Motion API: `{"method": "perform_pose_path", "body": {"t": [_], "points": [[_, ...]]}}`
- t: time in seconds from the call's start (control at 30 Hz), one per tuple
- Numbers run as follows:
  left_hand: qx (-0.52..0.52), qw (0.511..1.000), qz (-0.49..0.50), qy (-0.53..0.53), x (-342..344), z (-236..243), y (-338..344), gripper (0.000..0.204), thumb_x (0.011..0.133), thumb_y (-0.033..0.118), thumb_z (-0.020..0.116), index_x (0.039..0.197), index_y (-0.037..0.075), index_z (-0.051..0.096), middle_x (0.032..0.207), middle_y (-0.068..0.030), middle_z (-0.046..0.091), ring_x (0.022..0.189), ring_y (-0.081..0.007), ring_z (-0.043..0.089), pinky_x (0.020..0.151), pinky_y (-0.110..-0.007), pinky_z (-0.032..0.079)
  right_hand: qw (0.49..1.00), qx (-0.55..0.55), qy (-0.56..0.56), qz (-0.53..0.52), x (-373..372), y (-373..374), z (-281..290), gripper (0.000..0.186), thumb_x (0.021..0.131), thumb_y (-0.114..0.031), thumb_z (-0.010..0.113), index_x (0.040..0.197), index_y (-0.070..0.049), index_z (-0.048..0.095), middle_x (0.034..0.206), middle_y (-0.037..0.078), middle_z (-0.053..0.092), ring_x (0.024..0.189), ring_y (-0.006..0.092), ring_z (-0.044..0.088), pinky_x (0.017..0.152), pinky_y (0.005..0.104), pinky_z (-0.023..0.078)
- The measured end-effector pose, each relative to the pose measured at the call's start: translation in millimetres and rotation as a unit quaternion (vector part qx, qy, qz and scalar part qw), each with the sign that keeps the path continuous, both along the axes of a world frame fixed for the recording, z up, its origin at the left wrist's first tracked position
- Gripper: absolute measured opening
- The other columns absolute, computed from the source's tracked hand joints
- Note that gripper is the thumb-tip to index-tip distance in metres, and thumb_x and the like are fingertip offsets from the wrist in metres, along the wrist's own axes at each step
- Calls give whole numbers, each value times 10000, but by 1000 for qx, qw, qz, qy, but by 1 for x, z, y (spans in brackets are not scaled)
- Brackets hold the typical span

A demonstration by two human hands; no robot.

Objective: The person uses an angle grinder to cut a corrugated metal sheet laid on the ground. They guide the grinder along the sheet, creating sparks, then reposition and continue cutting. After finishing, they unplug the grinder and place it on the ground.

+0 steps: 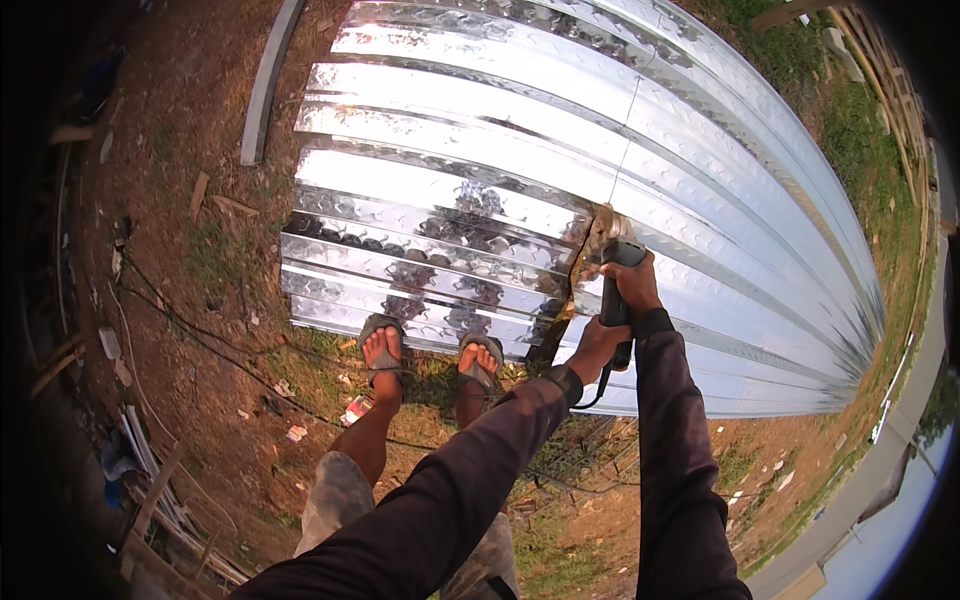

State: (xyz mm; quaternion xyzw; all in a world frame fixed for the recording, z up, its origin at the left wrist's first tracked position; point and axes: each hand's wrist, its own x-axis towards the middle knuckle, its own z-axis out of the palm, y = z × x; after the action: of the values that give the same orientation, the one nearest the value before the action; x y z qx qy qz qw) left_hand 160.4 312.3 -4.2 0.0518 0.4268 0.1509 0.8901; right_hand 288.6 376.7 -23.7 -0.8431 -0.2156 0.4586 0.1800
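Observation:
With both hands I hold an angle grinder upright over a ribbed, shiny metal roofing sheet. My right hand is wrapped round the grinder near its head. Lower down, my left hand grips the rear of the body, where a black cord hangs out. The grinder's head sits at the far end of a dark, open cut that runs from the sheet's near edge. Beyond it, a thin dark line crosses the ribs. The disc itself is hard to make out.
My sandalled feet stand at the sheet's near edge, toes on the metal. A dark cable trails over the dirt and grass. A long grey beam lies at the far left. Timber is stacked at the far right.

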Motion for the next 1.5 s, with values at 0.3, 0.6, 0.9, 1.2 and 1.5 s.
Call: {"method": "perform_pose_path", "body": {"t": [0.3,0.6,0.9,1.2,1.5], "points": [[-4,999,-4,32,-7,6,-16,319,785,153,723,1031,24,568,788,-37,616,595,-129,600,492,-296,507,999,21,-23,11,-8,-20,3,854,682,-191,805,1326,85,317,1090,238,624,933,307,664,791,377,550],[55,997,-51,33,-1,47,-6,353,798,125,692,1078,4,514,834,-45,592,661,-132,600,555,-289,512,997,67,1,-35,8,-18,52,846,680,-178,785,1342,72,321,1128,219,592,974,279,638,812,357,535],[46,998,-40,9,19,48,17,273,778,155,727,971,23,587,767,-41,622,590,-138,606,514,-296,508,993,114,-7,-39,30,-6,34,830,654,-168,804,1297,92,348,1120,200,591,965,257,628,813,349,534],[43,998,-13,35,17,16,12,320,762,152,742,985,19,555,775,-61,617,570,-156,613,441,-310,495,994,104,11,-21,18,2,22,825,676,-162,791,1293,123,323,1067,190,607,917,252,636,793,335,539],[31,999,-8,34,15,24,15,307,777,168,722,990,21,556,765,-66,627,543,-155,606,427,-310,494,997,80,-3,-11,17,9,24,851,654,-184,798,1298,126,334,1075,207,607,920,258,643,790,338,541]]}}
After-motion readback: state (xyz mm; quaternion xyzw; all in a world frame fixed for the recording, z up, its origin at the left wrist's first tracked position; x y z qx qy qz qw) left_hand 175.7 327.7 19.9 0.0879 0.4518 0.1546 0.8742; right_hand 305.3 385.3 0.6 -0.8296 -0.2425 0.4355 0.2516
